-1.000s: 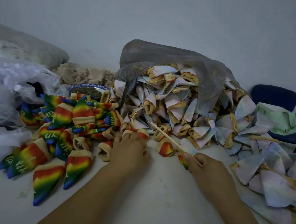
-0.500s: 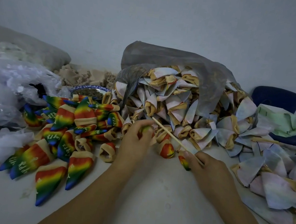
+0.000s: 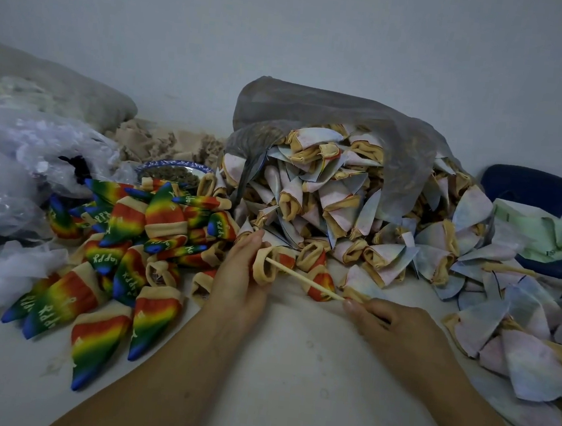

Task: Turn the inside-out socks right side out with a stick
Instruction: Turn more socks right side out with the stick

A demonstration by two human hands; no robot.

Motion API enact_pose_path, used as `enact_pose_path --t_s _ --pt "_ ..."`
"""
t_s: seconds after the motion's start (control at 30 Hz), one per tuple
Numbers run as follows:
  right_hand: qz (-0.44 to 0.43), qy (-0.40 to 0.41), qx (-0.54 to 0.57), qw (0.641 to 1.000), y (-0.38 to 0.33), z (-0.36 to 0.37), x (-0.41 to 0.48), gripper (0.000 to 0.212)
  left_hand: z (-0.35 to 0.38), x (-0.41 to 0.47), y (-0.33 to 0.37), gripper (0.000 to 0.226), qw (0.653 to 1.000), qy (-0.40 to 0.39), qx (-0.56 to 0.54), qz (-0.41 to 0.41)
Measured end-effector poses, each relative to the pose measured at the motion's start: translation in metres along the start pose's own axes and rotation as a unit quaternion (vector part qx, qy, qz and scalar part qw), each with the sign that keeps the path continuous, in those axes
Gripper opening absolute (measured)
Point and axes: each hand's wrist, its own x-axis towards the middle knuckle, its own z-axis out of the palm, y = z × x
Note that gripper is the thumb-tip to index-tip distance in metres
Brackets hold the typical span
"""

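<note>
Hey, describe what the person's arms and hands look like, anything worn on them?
Both forearms are bare as far as the view shows, no sleeves. The left hand and right hand wear no gloves, and no rings, watch or bracelets show. Fingernails look short and unpainted.

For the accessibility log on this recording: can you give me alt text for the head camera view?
Left hand holds a small sock with a tan cuff while the right hand pushes a thin pale wooden stick into its opening. Finished rainbow-striped socks lie piled at left on the white table; pale inside-out socks spill from a grey plastic bag behind.
</note>
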Motion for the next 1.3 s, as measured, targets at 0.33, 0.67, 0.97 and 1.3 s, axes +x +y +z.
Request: enact_pose_path --t_s 0.33,0.67,0.97,1.3 --pt "-0.022 -0.002 -0.118 0.993 -0.004 0.004 0.002 0.076 0.006 -0.006 -0.007 0.027 0.991 -0.026 0.123 0.034" --pt "-0.037 0.035 -0.115 0.992 -0.011 0.004 0.0 0.074 0.01 -0.018 -0.009 0.016 0.978 -0.129 -0.074 -0.144" --pt "-0.034 0.042 -0.137 0.989 -0.013 0.006 -0.001 0.069 0.006 -0.008 -0.01 0.027 0.996 -0.079 0.014 -0.04" --pt "0.015 0.03 -0.109 0.993 -0.028 0.022 -0.007 0.06 0.01 -0.009 -0.017 0.037 0.996 -0.08 -0.002 -0.03"
